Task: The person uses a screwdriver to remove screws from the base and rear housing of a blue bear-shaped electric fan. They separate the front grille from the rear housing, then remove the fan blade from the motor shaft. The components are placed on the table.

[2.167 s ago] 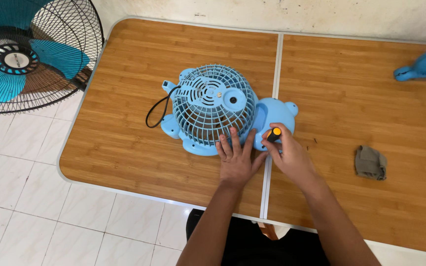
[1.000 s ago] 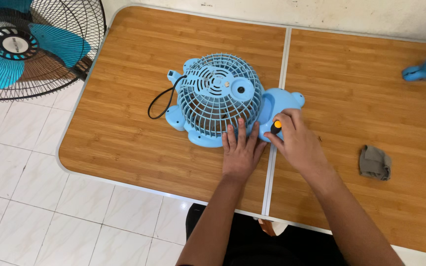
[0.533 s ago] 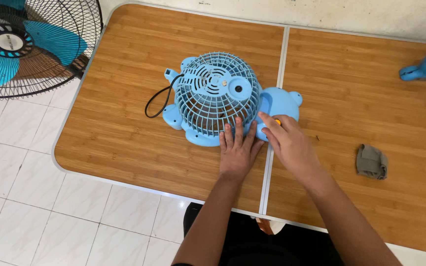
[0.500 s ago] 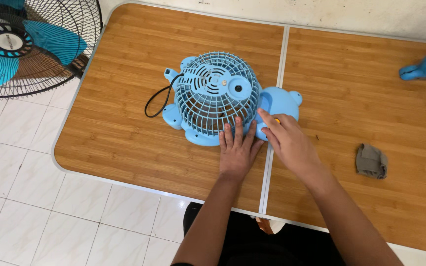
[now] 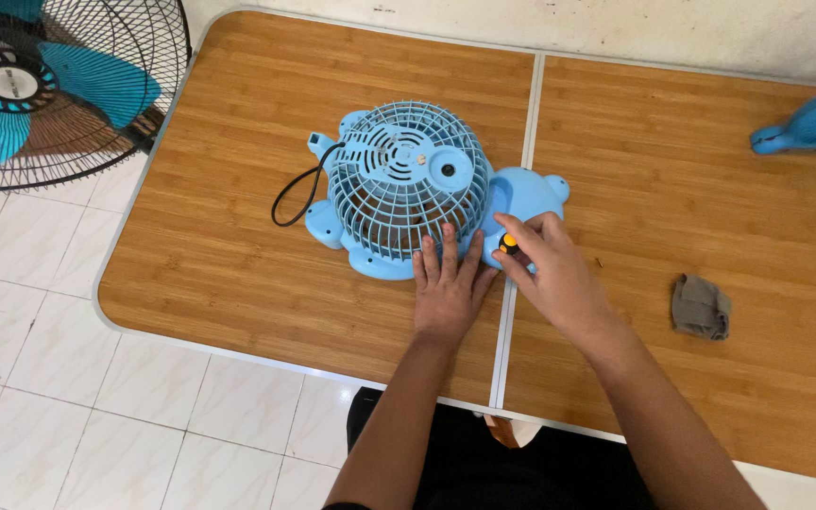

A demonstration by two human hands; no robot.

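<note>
A small light-blue table fan (image 5: 406, 184) lies face down on the wooden table (image 5: 238, 264), its rear grille up and a black cord loop (image 5: 293, 194) at its left. My left hand (image 5: 448, 288) rests flat with fingers spread on the near rim of the grille. My right hand (image 5: 552, 274) grips a screwdriver with an orange and black handle (image 5: 509, 244), held upright against the fan's base next to the grille.
A large standing fan (image 5: 40, 90) with teal blades stands on the tiled floor at the upper left. A crumpled grey cloth (image 5: 701, 307) lies on the right table half. A blue object (image 5: 805, 123) shows at the right edge. A metal seam (image 5: 519, 170) splits the table.
My right hand has turned a little on the screwdriver, so the orange handle end shows again. My left hand stays on the grille. The view has shifted slightly.
</note>
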